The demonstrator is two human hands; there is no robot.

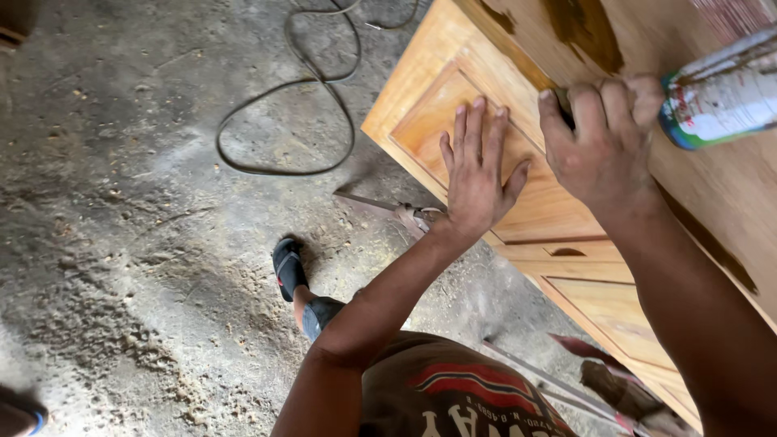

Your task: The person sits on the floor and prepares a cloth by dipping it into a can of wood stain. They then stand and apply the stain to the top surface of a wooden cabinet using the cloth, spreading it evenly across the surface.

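Note:
A light wooden panelled door (583,210) lies flat across the right side of the view, with dark brown stain patches (584,26) on its upper part. My left hand (477,170) rests flat on a recessed panel, fingers spread. My right hand (603,142) is closed on a small dark applicator pressed to the raised frame beside that panel; the applicator is mostly hidden under the fingers. A white can with a green rim (720,93) stands on the door just right of my right hand.
A black cable (312,85) loops over the dusty concrete floor to the left of the door. Sawdust is scattered on the floor. My foot in a black sandal (289,267) stands below the door's edge. Scrap wood and metal strips (599,380) lie at the lower right.

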